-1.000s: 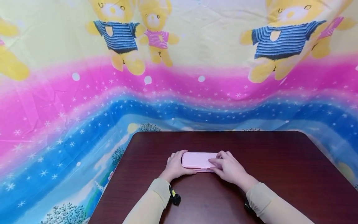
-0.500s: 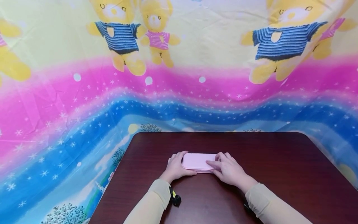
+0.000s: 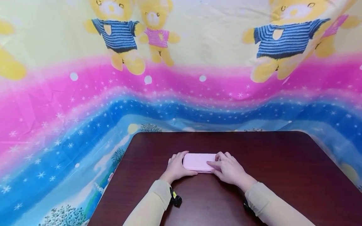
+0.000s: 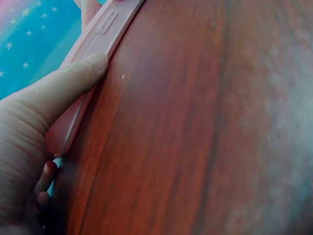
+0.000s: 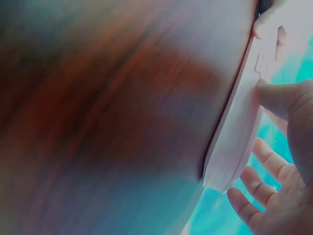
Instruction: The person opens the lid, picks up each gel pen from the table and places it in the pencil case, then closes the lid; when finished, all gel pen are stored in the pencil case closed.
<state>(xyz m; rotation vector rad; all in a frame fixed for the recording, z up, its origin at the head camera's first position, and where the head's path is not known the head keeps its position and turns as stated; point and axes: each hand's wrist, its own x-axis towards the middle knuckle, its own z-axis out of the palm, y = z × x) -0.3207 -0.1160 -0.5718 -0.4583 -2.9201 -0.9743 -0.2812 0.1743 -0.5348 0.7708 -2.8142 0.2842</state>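
Observation:
A pink flat case with rounded corners (image 3: 196,161), its lid down, lies on the table; it looks like a pencil case. My left hand (image 3: 176,168) grips its left end, thumb along the front side and fingers round the back. A rectangular clasp outline (image 4: 108,22) marks the front side, just beyond that thumb in the left wrist view. At the other end is my right hand (image 3: 230,169): its index finger lies on the lid and its thumb (image 5: 279,98) touches the front side. The remaining right fingers bend round the far right end. What the case contains is hidden.
The dark brown wooden table (image 3: 271,163) has rounded far corners. Behind and beside it hangs a cloth (image 3: 181,103) printed with bears and snowflakes. A black strap with a small black device (image 3: 176,200) sits at the left wrist.
The right hand has shifted slightly left, with its index finger farther along the lid. The gap along the front edge of the lid looks narrower. The left hand keeps its grip.

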